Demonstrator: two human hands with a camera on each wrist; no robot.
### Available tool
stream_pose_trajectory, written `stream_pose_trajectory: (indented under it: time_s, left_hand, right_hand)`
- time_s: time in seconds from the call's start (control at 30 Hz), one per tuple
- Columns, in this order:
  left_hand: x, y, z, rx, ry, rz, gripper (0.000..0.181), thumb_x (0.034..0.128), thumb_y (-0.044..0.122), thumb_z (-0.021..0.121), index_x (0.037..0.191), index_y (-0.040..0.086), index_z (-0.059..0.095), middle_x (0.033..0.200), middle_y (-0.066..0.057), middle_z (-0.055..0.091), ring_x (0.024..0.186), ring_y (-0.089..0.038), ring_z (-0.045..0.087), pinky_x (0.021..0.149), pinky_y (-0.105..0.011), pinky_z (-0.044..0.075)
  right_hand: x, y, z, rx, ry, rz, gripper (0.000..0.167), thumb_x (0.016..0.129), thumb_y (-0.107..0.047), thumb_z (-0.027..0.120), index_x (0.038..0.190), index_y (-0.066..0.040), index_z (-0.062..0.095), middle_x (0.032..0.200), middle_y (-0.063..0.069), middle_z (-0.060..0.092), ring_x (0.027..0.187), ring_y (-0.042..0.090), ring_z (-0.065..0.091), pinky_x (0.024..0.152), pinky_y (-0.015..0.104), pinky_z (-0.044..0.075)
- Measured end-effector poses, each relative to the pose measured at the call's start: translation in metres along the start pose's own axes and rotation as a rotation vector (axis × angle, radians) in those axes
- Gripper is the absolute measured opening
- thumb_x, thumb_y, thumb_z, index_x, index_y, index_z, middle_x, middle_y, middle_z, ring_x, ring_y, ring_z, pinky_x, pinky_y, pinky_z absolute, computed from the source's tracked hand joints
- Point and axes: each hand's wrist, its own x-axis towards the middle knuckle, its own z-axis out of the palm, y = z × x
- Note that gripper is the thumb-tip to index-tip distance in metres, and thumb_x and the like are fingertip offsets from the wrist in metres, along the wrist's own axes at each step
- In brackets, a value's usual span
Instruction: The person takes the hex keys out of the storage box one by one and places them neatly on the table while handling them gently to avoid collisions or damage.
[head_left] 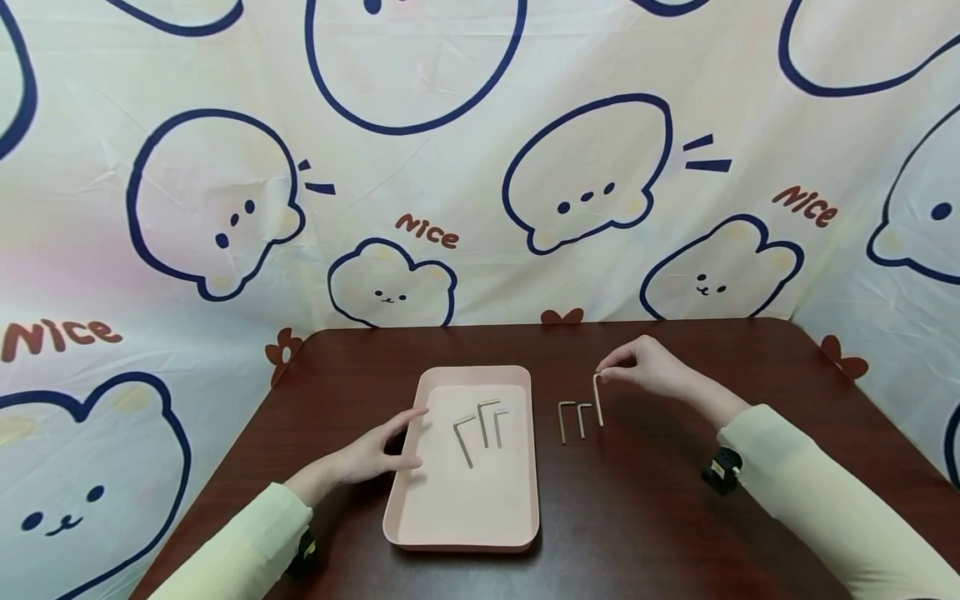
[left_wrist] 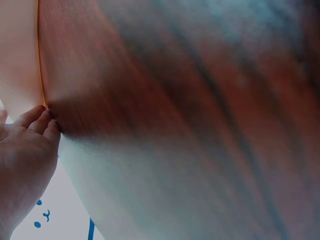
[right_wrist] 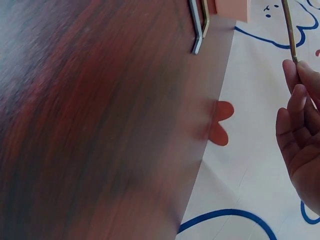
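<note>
Pinching one hex key point(head_left: 598, 402) in our right hand point(head_left: 652, 367), we rest our left hand point(head_left: 367, 454), fingers parted, against the tray point(head_left: 465, 510). Three keys point(head_left: 483, 425) inside look done; the held one and two keys point(head_left: 562, 423) near it on the table point(head_left: 637, 517) seem left to do.

Six L-shaped hex keys point(head_left: 598, 401) were there: three in one pink tray point(head_left: 461, 510), two on one tabletop point(head_left: 637, 500), one in the right hand point(head_left: 651, 367). With one left hand point(head_left: 367, 454), hands numbered two.
</note>
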Motion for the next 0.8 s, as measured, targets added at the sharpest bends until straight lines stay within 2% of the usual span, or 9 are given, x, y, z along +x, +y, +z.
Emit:
stream_pose_trajectory:
  time_s: [0.47,0.63,0.8]
  left_hand:
    - [0.0,0.0,0.0,-0.001,-0.004,0.008,0.077,0.0877,0.018,0.074,0.149,0.004,0.031,0.15,-0.024,0.033,0.139,-0.039,0.025,0.107,-0.059,0.018]
    - [0.0,0.0,0.0,0.003,-0.001,0.009,0.076,0.0875,0.018,0.074,0.149,0.005,0.031,0.15,-0.023,0.033,0.139,-0.039,0.026,0.107,-0.059,0.018]
    - [0.0,0.001,0.0,0.002,-0.002,0.004,0.076,0.0877,0.018,0.074,0.149,0.004,0.031,0.15,-0.024,0.033,0.139,-0.039,0.025,0.108,-0.059,0.018]
  right_hand:
    - [-0.017,0.022,-0.009,0.001,0.035,0.044,0.014,0.09,-0.011,0.07,0.1,-0.002,0.075,0.093,0.006,0.073,0.083,0.02,0.062,0.069,0.03,0.051]
    - [-0.018,0.03,-0.006,0.018,0.034,0.07,0.013,0.09,-0.01,0.069,0.1,-0.003,0.076,0.093,0.006,0.073,0.085,0.021,0.063,0.074,0.03,0.052]
    - [-0.018,0.035,0.0,0.038,0.011,0.056,0.012,0.091,-0.009,0.069,0.099,-0.003,0.076,0.093,0.005,0.072,0.083,0.02,0.061,0.073,0.029,0.051]
